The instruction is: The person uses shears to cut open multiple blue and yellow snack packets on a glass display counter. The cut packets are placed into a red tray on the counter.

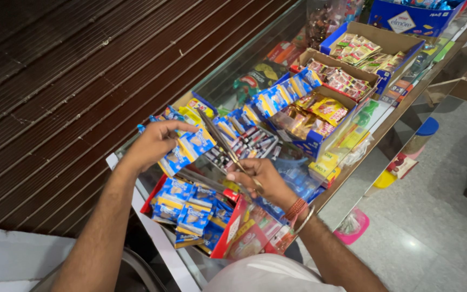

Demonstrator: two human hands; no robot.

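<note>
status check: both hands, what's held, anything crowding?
Left hand pinches strip of blue-and-yellow snack packets. Right hand grips long metal scissors, blades up at strip. Open red box of matching packets directly below.

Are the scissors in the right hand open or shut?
Open. The scissors in the right hand show two blades parting toward the blue packets held by the left hand.

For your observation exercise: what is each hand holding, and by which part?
Left hand holds blue snack packets by their upper edge; right hand holds scissors by the handles.
</note>
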